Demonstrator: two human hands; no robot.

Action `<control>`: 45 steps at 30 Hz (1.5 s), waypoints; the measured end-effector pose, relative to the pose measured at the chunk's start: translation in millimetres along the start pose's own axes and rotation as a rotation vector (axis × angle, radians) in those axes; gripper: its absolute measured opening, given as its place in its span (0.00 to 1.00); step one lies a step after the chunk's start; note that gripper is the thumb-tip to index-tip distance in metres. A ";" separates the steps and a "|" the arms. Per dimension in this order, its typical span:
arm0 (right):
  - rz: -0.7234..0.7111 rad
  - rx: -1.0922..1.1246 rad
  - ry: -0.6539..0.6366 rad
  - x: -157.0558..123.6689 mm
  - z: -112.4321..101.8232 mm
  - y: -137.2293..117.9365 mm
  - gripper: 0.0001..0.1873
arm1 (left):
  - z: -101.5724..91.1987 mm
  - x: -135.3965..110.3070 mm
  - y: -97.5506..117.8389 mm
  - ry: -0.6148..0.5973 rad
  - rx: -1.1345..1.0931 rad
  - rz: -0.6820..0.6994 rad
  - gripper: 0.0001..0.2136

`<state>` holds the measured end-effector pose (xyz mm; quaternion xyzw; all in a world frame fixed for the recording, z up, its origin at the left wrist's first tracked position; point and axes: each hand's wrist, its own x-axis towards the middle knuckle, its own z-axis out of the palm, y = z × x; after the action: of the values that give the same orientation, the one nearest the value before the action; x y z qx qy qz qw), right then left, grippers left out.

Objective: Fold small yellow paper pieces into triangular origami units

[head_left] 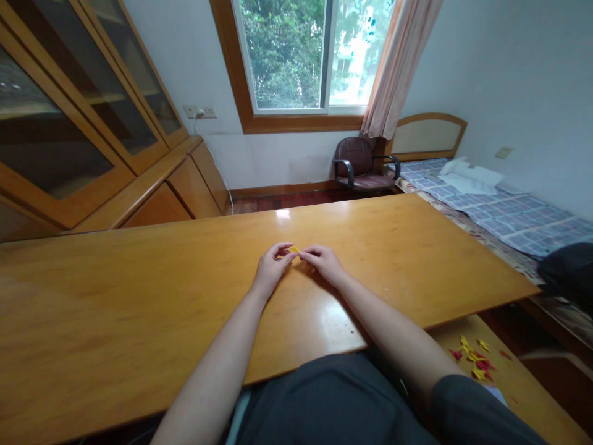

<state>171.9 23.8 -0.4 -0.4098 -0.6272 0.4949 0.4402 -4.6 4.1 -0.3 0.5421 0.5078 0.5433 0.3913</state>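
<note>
A small folded piece of yellow paper is held between both hands, just above the wooden table. My left hand pinches it from the left with thumb and fingers. From the right, my right hand grips its other end with the fingertips closed. The paper's full shape is too small and too covered by fingers to make out.
On a lower wooden surface at the right lie several red and yellow folded paper pieces. Beyond the table stand an office chair and a bed. A glass-fronted cabinet lines the left wall. A black bag is at the right edge.
</note>
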 end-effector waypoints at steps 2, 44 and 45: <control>0.018 0.030 0.003 0.1 -0.5 -0.3 0.18 | -0.3 -0.7 0.3 -0.040 -0.025 -0.018 0.19; -0.280 -0.311 0.054 -4.0 1.6 0.5 0.09 | -3.4 1.3 -2.0 -0.040 -0.166 -0.020 0.15; -0.282 -0.306 0.043 -4.2 1.6 0.0 0.09 | -3.2 1.5 -2.4 -0.046 -0.180 -0.030 0.15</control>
<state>171.6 19.4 -1.3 -0.3902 -0.7367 0.3186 0.4510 -8.2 5.6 -2.0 0.5094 0.4561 0.5680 0.4581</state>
